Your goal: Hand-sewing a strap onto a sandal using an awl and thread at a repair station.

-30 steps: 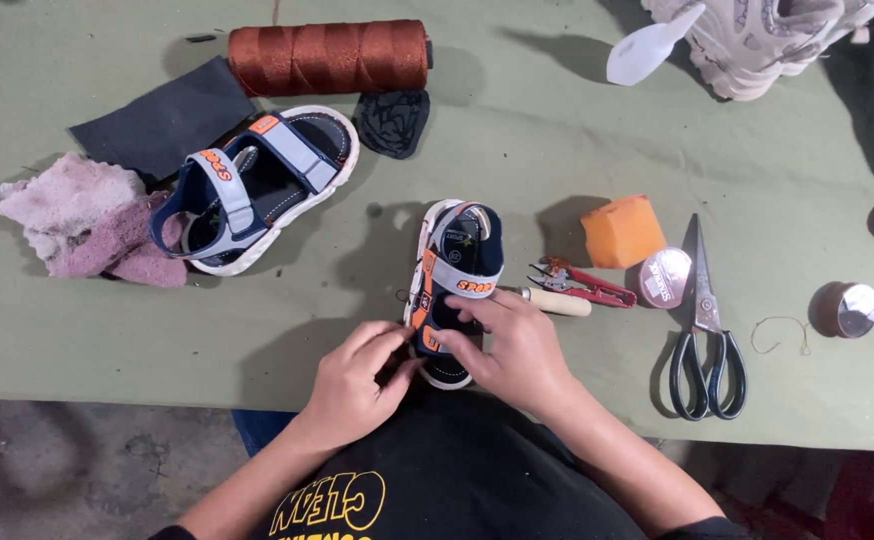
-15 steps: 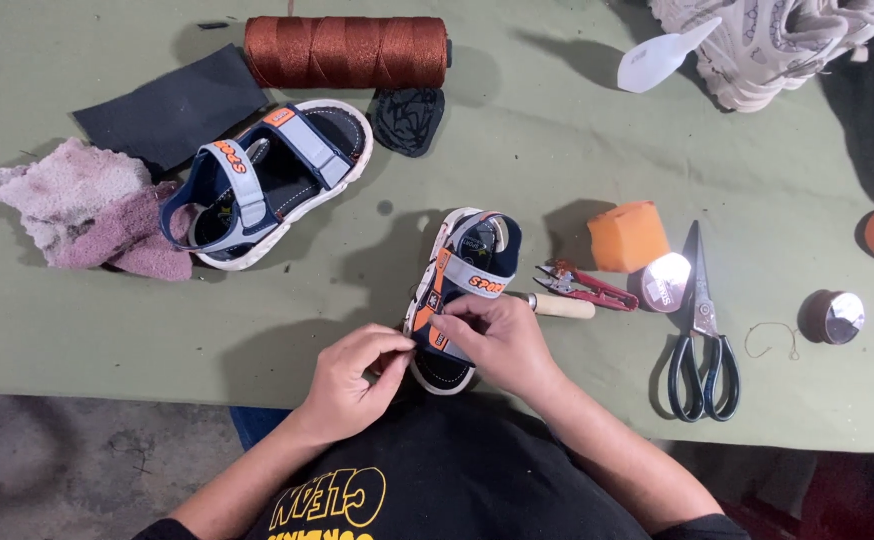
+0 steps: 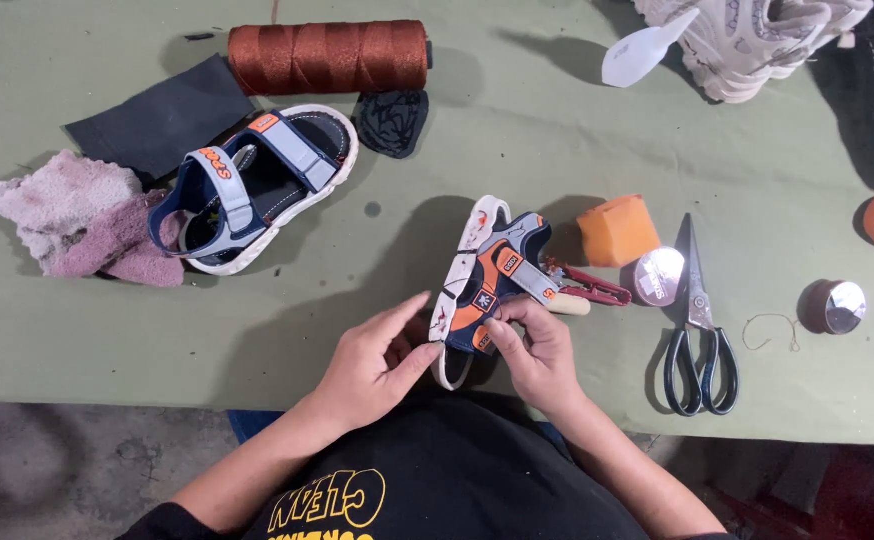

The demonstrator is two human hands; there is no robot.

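Evenly and fairly brightly lit from above, somewhat behind the far edge of the green table (image 3: 557,150). Soft, dark shadows thrown toward the camera and leftward: a broad one beneath the tilted sandal (image 3: 487,280) and the left hand (image 3: 372,365), a narrower one beside the right hand (image 3: 542,355). Small glare on the shiny round tin (image 3: 659,276), the metal cap (image 3: 842,305) and the scissors (image 3: 699,320) blades. Sharp at centre, slightly softer toward the corners, with mild wide-angle bending along the table's near edge. Dim and murky below the table. Colours muted, slightly cool.
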